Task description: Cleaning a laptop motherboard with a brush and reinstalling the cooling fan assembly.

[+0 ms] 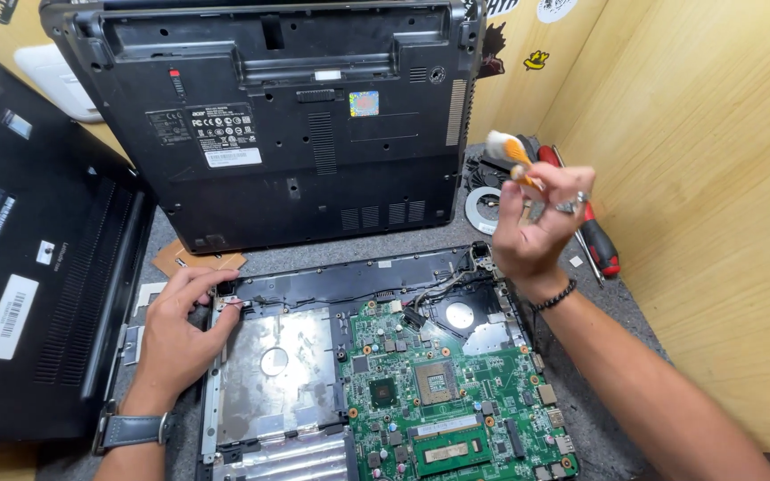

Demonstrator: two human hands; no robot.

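Landmark: the open laptop base (314,294) at bottom centre, on the grey counter (599,303).

Far left of the base: one closed black laptop (28,240), underside up, with a white label. Between it and the base, left hand (180,334), watch (131,429) on the wrist, palm down, fingers loosely curled on the base's top-left corner at a small metal hinge bracket (227,305); it pins the corner and grips nothing.

The base: black frame, cover off. Left half is a bare silver metal tray (278,374) with one round hole. Right half is one green motherboard (438,392), with one square CPU socket, one dark chip beside it, one memory stick low down, and one round fan opening at its upper right.

Behind the base: one black bottom cover (287,116) stood on edge and tilted back, with vents, a white label and one small coloured sticker. One brown card scrap (196,258) lies at its foot.

Above the base's right corner: right hand (536,227), raised, ring and bead bracelet on, fingers pinched tight on one small brush (511,151) with an orange handle and pale bristles up. Behind that hand, one loose fan (485,203) and one red-handled screwdriver (597,239).

Right of the base: a wooden wall (715,178).
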